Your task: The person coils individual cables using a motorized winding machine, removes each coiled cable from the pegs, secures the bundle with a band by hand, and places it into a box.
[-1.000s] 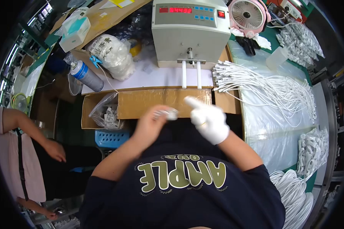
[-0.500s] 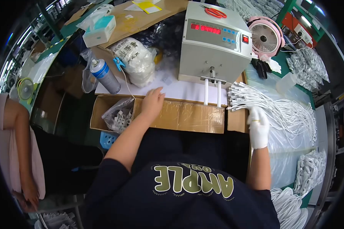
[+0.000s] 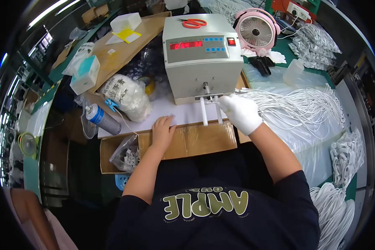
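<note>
My bare left hand point(image 3: 163, 132) lies at the edge of the white work surface point(image 3: 154, 113), over the cardboard box front point(image 3: 191, 141). Its fingers are stretched out, with nothing visible in them. In a white glove, my right hand point(image 3: 241, 112) is at the grey counter machine point(image 3: 202, 66), with curled fingers by the two white prongs point(image 3: 204, 111) below its spindle. Whatever those fingers hold is hidden. A bundle of white cables point(image 3: 293, 104) lies just right of the glove. The machine's red digits are lit.
Left of the machine are a spray can point(image 3: 103, 119), a wrapped white bundle point(image 3: 127, 98) and a tissue pack point(image 3: 85, 75). Red-handled scissors point(image 3: 192, 23) lie on the machine. A pink fan point(image 3: 256, 31) stands behind right. Another person's arm point(image 3: 37, 216) shows lower left.
My right hand has moved from the cable bundle up and left to the prongs. My left hand stays at the box edge. The view has shifted, and the display digits differ.
</note>
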The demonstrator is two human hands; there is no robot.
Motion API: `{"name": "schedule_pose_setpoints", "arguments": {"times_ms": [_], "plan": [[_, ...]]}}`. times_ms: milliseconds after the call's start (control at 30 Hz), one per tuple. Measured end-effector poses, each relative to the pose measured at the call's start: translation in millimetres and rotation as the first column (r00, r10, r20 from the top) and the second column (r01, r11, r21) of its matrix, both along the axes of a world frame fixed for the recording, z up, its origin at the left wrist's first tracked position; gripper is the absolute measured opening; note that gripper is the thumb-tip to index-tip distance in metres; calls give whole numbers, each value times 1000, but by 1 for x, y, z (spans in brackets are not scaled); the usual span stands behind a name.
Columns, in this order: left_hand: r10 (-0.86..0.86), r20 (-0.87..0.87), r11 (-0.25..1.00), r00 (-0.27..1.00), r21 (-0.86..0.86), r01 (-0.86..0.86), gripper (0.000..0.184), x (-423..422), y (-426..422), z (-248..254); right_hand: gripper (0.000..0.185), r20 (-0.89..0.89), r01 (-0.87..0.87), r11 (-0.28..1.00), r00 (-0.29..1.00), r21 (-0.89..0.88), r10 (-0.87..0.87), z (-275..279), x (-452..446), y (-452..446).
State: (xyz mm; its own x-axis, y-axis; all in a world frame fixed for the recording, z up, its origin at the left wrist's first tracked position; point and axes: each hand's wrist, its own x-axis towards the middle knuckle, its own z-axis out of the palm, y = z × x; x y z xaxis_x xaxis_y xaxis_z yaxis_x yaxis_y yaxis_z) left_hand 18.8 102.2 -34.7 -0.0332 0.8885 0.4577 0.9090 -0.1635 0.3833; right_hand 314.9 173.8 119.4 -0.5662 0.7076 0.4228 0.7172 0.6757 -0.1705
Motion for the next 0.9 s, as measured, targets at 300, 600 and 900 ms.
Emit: {"name": "schedule_pose_setpoints", "arguments": {"times_ms": [300, 600, 900], "plan": [[84, 263, 994, 961, -93, -61, 28, -10, -15, 27, 17, 157, 14, 999, 988, -36, -9, -37, 52, 20], [-18, 255, 1000, 967, -8, 20, 32, 28, 0, 42, 8, 71, -118, 992, 990, -45, 121, -13, 13, -16], [-219, 542, 974, 811, 76, 212, 30, 80, 27, 101, 39, -728, -665, 395, 341, -634, -595, -84, -56, -46]]}}
